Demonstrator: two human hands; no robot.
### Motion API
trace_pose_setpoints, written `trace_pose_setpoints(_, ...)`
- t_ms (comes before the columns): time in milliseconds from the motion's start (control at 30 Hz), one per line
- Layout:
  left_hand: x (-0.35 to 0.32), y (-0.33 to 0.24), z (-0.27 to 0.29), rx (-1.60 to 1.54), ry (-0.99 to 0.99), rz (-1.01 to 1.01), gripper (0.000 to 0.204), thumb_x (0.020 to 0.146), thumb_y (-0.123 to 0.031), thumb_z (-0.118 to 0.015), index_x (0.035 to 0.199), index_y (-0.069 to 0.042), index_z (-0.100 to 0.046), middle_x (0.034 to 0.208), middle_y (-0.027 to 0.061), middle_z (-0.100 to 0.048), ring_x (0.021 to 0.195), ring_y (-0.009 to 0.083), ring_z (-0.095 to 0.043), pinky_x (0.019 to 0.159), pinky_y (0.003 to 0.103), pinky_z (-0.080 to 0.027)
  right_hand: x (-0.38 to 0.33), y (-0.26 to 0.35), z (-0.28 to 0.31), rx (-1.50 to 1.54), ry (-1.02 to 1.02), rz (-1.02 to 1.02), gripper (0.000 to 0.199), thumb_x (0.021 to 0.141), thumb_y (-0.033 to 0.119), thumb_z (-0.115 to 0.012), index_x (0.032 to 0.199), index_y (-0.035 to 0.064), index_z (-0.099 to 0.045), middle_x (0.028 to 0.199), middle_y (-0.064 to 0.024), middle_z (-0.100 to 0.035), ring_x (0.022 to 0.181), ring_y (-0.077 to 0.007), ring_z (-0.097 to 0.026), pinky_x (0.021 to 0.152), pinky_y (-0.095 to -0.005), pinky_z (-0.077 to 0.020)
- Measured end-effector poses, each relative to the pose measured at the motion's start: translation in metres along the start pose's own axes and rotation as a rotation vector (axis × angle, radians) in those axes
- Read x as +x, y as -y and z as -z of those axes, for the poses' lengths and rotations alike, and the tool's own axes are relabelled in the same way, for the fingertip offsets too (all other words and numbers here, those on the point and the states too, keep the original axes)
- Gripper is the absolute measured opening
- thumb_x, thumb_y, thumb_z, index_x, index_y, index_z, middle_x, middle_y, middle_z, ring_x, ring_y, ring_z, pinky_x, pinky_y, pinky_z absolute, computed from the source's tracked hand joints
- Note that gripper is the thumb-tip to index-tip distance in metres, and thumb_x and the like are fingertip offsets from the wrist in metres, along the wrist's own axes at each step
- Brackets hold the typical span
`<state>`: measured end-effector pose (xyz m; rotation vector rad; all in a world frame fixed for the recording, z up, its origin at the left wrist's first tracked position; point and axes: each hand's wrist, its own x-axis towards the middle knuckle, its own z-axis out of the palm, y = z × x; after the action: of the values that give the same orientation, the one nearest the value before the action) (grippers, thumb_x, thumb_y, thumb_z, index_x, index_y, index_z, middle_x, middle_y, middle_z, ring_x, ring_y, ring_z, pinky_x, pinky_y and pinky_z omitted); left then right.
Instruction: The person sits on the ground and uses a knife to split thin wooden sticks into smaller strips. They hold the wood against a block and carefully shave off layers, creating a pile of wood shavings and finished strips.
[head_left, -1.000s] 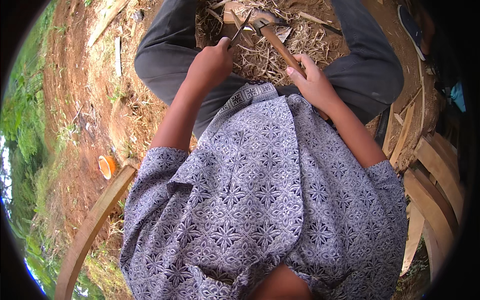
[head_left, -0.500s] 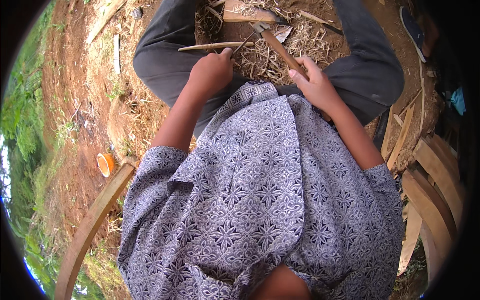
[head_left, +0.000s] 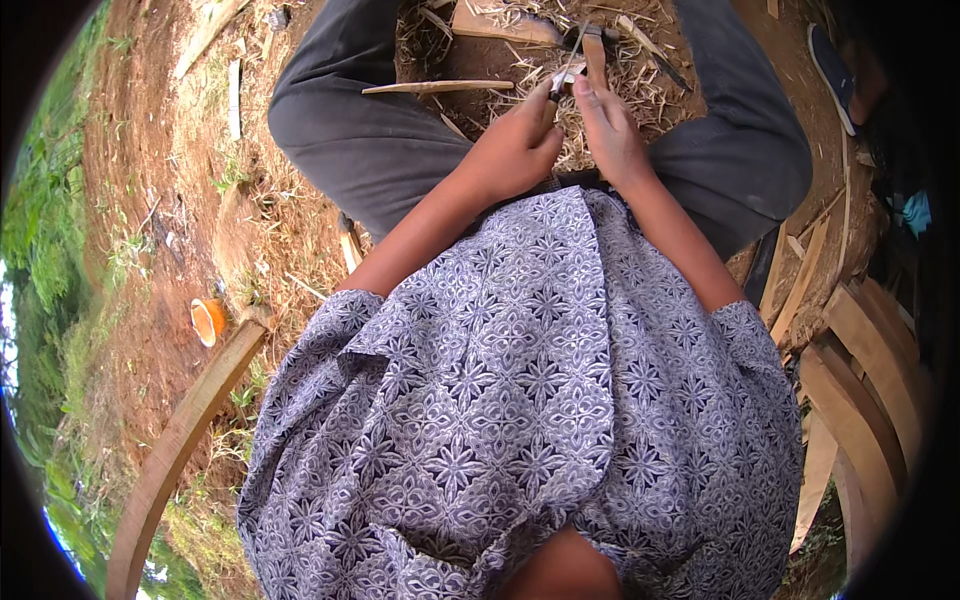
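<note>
Between my bent knees both hands are close together. My left hand is closed on the dark handle of a thin metal tool, whose narrow shaft points away from me; I cannot tell its exact kind. Beside it, my right hand grips a hammer by its wooden handle, its fingers lying along it. The hammer's dark head is at the far end, next to the tool's tip. A slim pointed strip of wood lies to the left of the hands.
A wood block lies ahead among shavings. A long beam stands at the lower left, near an orange cup-like container. Curved planks are stacked at the right. Someone's dark shoe shows at the upper right.
My left hand has moved right with the thin tool, up beside my right hand. The hammer, slanting left before, now points straight ahead, its head further right.
</note>
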<state>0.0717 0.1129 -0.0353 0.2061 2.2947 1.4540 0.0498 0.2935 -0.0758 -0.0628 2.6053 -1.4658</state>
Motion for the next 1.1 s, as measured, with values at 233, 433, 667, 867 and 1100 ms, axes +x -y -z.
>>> trace_pose_setpoints(233, -0.006, -0.002, 0.077, 0.866, -0.107, -0.122, 0.051, 0.096, -0.046, -0.065, 0.136, -0.015, -0.064, 0.123, 0.01, -0.065, 0.116, 0.0323, -0.061, 0.097, 0.046, -0.048, -0.003, 0.012, 0.006, 0.818, 0.071, -0.601, 0.028, 0.108, 0.024, -0.05, 0.115, 0.0026, -0.067, 0.094, -0.0074, -0.068, 0.073, -0.0147, -0.067, 0.062, -0.0311, -0.0543)
trace_pose_setpoints(433, -0.028, 0.026, 0.153, 1.349, -0.034, 0.094, 0.022, 0.093, -0.025, -0.066, 0.113, -0.018, -0.073, 0.108, 0.0023, -0.068, 0.112, 0.0238, -0.062, 0.098, 0.046, -0.043, -0.003, -0.001, 0.035, 0.802, 0.11, -0.658, 0.027, 0.108, 0.025, -0.051, 0.123, 0.0051, -0.061, 0.092, -0.0052, -0.065, 0.067, -0.01, -0.06, 0.061, -0.0277, -0.0534)
trace_pose_setpoints(667, -0.033, 0.019, 0.126, 0.682, -0.28, -0.129, 0.008, 0.092, -0.013, -0.068, 0.096, -0.006, -0.07, 0.086, 0.0097, -0.07, 0.079, 0.0282, -0.068, 0.072, 0.039, -0.053, -0.001, 0.002, 0.042, 0.714, 0.14, -0.601, 0.026, 0.108, 0.025, -0.052, 0.123, 0.0055, -0.06, 0.095, -0.0046, -0.065, 0.071, -0.009, -0.06, 0.065, -0.0267, -0.0536)
trace_pose_setpoints(867, -0.041, -0.016, 0.086, 0.304, -0.248, 0.01, 0.012, 0.093, -0.013, -0.075, 0.094, -0.002, -0.069, 0.083, 0.0102, -0.072, 0.071, 0.016, -0.07, 0.065, 0.03, -0.053, -0.001, 0.019, 0.04, 0.434, 0.336, -0.451, 0.04, 0.108, 0.024, -0.051, 0.141, 0.0021, -0.054, 0.095, -0.0029, -0.066, 0.073, -0.0085, -0.06, 0.067, -0.0259, -0.0531)
trace_pose_setpoints(1100, -0.06, -0.015, 0.039, 0.078, -0.223, 0.001, 0.015, 0.087, -0.009, -0.081, 0.098, -0.003, -0.072, 0.084, 0.0078, -0.075, 0.076, 0.0149, -0.072, 0.067, 0.028, -0.055, -0.004, 0.045, 0.042, 0.017, 0.619, -0.248, 0.046, 0.103, 0.022, -0.058, 0.148, 0.0153, -0.054, 0.093, -0.0065, -0.07, 0.076, -0.0136, -0.066, 0.076, -0.0322, -0.0546)
